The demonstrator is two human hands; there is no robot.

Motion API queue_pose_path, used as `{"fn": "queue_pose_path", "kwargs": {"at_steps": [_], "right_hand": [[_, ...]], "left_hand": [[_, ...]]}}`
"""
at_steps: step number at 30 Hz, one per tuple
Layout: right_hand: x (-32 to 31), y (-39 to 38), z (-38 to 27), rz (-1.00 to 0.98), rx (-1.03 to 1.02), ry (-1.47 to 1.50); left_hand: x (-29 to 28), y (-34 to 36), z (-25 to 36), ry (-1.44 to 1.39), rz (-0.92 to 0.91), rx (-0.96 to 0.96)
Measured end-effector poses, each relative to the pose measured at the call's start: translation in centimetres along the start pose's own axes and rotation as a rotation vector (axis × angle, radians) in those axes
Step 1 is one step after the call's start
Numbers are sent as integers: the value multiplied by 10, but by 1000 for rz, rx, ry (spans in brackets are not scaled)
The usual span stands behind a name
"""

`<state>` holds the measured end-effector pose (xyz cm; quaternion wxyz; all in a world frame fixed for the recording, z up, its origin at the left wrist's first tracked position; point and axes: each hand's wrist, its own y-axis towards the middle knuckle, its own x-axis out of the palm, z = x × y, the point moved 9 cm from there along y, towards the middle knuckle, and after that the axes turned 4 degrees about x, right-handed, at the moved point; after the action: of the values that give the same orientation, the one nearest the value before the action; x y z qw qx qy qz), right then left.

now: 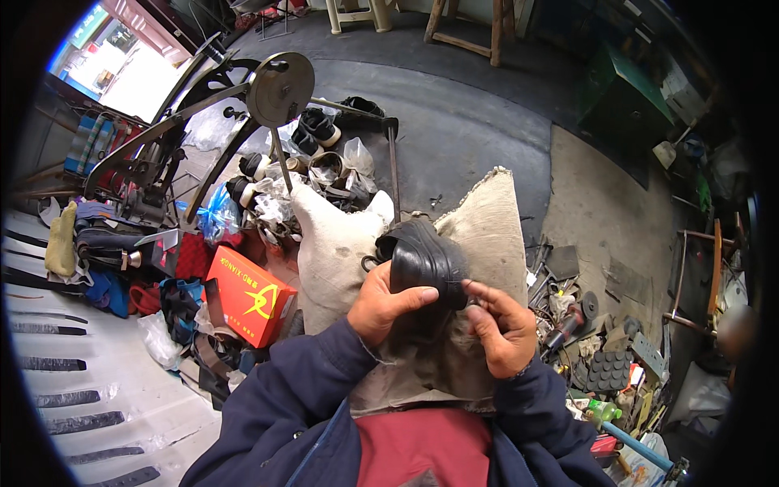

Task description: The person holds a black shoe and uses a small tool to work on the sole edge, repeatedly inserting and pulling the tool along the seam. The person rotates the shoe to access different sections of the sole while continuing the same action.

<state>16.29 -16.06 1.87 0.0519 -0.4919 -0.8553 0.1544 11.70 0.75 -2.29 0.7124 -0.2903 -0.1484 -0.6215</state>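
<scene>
A black leather shoe (423,258) rests over my lap, its heel end up and its opening toward the far left. My left hand (378,305) grips the shoe's near left side, thumb pressed across the leather. Close against its right side is my right hand (505,331), thumb and fingers bent together near the seam. Whatever those fingertips pinch is too small to make out. Beneath the shoe, a stained pale cloth (492,209) covers my knees. A small dark loop (370,264) sticks out beside the left fingers.
An iron hand-cranked sewing machine (280,89) stands at far left. Below it are worn shoes (316,130), plastic bags and an orange-red box (250,297). Tools and scraps, including a studded black rubber piece (608,371), crowd the right. A metal rod stand (393,162) rises beyond my knees.
</scene>
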Motion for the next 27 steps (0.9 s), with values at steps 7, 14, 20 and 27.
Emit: {"fn": "queue_pose_path", "kwargs": {"at_steps": [7,14,20,27], "right_hand": [[-43,2,15,252,-125,293],[-202,6,170,705,-51,774],[-312,-104,353,1183,253,929],[-273,-92,326,1109,194,852]], "left_hand": [[-3,-2,6,147,44,34],[0,0,13,272,19,176],[-5,-3,8,362,34,234],[4,-6,12,523,-3,113]]}}
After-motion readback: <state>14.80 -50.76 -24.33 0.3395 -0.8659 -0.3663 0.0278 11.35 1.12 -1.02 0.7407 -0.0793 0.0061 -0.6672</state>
